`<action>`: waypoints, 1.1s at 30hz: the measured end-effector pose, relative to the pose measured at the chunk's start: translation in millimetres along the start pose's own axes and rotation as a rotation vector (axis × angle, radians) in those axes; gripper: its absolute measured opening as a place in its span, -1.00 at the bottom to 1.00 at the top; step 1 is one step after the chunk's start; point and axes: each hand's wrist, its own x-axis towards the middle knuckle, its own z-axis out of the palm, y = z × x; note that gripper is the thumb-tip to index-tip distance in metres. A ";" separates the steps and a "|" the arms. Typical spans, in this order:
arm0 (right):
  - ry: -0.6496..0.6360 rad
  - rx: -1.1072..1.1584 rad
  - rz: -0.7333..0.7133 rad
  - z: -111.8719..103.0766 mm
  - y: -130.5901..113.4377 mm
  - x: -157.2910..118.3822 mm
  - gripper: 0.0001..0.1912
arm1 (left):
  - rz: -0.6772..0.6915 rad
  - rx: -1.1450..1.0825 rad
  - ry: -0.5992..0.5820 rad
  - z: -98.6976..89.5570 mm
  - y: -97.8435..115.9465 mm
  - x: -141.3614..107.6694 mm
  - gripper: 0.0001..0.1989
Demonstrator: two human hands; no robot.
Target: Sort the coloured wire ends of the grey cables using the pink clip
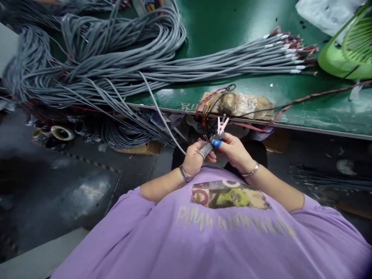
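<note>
My left hand (193, 159) is closed around a thin grey cable (166, 123) that comes down from the bundle on the bench. Thin coloured wires (205, 138) stick out above its fingers. My right hand (236, 154), with blue tape on a finger or thumb, grips a dark grey cylindrical piece (207, 150) whose kind I cannot make out. The lower end of that piece lies against my left hand. A pink clothes peg (222, 126) stands at its upper end, just beyond my right fingertips. Both hands are close together in front of the purple shirt.
Grey cables (122, 50) heap on the green bench (209, 23), their stripped ends (299, 50) pointing right. A taped wooden block (247, 105) with an orange-handled tool (205, 112) sits at the edge. A green fan (345, 50) stands right. Yellowish rolls (62, 133) lie lower left.
</note>
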 end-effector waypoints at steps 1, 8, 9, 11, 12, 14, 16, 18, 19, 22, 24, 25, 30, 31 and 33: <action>0.002 0.002 -0.001 0.4 -0.1 0.0 -0.58 | 0.000 0.000 0.004 0.2 0.1 0.0 -0.54; 0.020 0.050 -0.007 2.6 2.6 -2.9 -0.60 | -0.006 -0.020 0.014 0.8 -0.2 0.8 -0.55; 0.015 0.055 -0.012 2.7 3.3 -3.1 -0.60 | -0.002 -0.026 0.015 0.8 -0.3 0.9 -0.56; 0.007 0.056 -0.014 2.6 4.3 -3.3 -0.61 | 0.006 -0.037 0.016 0.7 -0.4 0.9 -0.57; 0.005 0.054 -0.011 2.5 4.5 -3.3 -0.61 | 0.007 -0.040 0.018 0.6 -0.3 0.8 -0.58; 0.008 0.053 -0.003 2.0 4.2 -3.3 -0.62 | 0.007 -0.037 0.021 0.3 0.3 0.5 -0.57; 0.001 0.061 0.016 1.3 3.3 -3.3 -0.62 | 0.008 -0.031 0.021 0.0 1.0 -0.1 -0.57; -0.029 0.075 0.044 0.9 2.1 -3.1 -0.61 | 0.010 -0.026 0.013 -0.1 1.5 -0.7 -0.58; -0.046 0.080 0.056 0.9 1.4 -2.9 -0.61 | 0.010 -0.022 0.008 -0.1 1.6 -0.9 -0.58; -0.044 0.083 0.065 1.9 -0.3 -2.3 -0.64 | 0.005 -0.010 0.002 0.6 1.9 -1.3 -0.58; -0.019 0.075 0.062 3.2 -1.0 -2.1 -0.64 | 0.003 -0.006 0.013 1.3 2.2 -1.3 -0.58; -0.008 0.070 0.061 4.0 -1.1 -2.2 -0.63 | 0.002 -0.006 0.019 1.6 2.3 -1.2 -0.57; 0.013 0.070 0.061 8.4 -1.4 -3.9 -0.61 | 0.002 -0.013 0.039 2.4 2.2 0.0 -0.57; 0.016 0.075 0.063 8.8 -1.9 -4.0 -0.61 | 0.006 -0.017 0.040 2.4 2.2 0.4 -0.58; 0.020 0.088 0.075 7.6 -3.3 -3.7 -0.61 | 0.016 -0.023 0.039 2.3 2.6 1.2 -0.59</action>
